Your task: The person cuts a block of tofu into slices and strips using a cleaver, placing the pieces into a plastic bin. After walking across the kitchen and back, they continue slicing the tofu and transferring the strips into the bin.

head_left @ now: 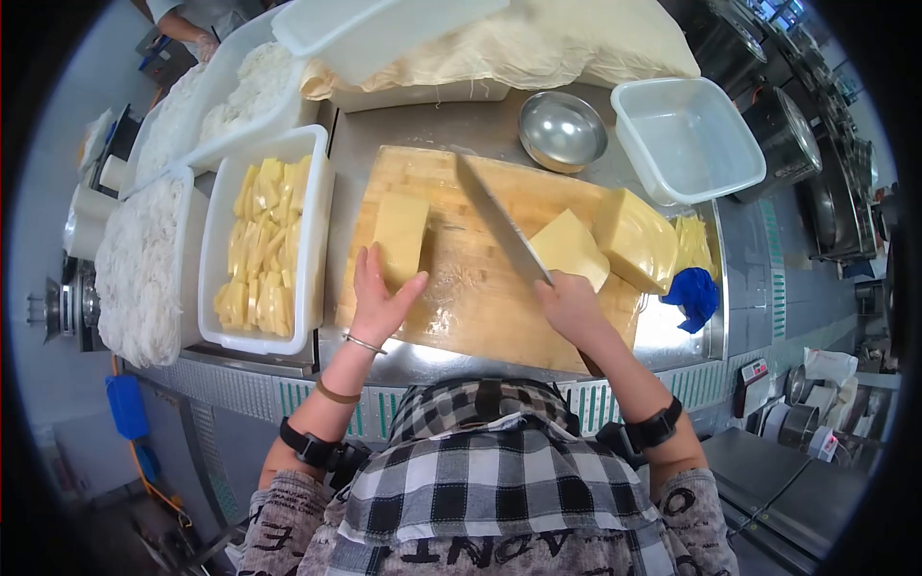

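Observation:
My right hand is wrapped round the handle of a long knife, whose blade points up and left across the wooden cutting board. At the near end of a yellow block, my left hand has its fingers and thumb spread, touching or very close to the block. Another yellow piece lies just right of the blade. Beside it, a larger yellow block rests at the board's right edge.
Left of the board are a tub of yellow strips and tubs of white shreds. A steel bowl, a clear tub and a blue cloth lie around the board. Another person's hand shows top left.

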{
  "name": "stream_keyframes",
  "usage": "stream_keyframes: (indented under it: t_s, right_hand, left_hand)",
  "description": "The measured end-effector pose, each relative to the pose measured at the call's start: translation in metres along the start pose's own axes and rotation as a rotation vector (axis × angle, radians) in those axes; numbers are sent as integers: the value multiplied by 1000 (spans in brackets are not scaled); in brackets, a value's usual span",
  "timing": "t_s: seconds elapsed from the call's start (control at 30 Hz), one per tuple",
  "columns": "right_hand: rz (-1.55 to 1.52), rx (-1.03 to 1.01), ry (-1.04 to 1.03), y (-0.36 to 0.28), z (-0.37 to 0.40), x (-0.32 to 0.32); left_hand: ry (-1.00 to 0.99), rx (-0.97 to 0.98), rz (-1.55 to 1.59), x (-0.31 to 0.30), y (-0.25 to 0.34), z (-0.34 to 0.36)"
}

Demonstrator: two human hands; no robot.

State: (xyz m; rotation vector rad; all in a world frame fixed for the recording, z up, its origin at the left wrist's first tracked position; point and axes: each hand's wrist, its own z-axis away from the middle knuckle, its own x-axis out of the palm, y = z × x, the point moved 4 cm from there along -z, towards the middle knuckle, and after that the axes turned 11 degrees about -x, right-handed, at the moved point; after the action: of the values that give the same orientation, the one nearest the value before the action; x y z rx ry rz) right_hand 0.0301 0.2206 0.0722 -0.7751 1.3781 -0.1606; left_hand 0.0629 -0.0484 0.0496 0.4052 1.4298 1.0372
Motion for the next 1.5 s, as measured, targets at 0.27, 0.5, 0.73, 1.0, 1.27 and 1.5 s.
stream_keyframes:
  t_s: [0.27, 0.5, 0.73, 1.0, 1.27, 1.5]
  right_hand:
    - [-288, 312, 135, -6, 20, -48]
    - [-248, 268, 153, 2, 40, -56]
    - [-315, 357, 126, 1, 54, -56]
    - [-297, 380, 133, -3, 63, -59]
    - [-280, 368, 85, 1, 65, -53]
    - [-233, 366, 136, 4, 71, -55]
  left_hand:
    - [-47, 243, -391, 26, 55, 44]
    - [55, 387, -264, 28, 46, 11]
    - [-94, 394, -132, 46, 41, -117]
    - [-859, 284, -835, 103, 83, -103]
    - [-1067, 714, -871, 114, 65, -33]
    - [-410, 1067, -364, 82, 84, -3]
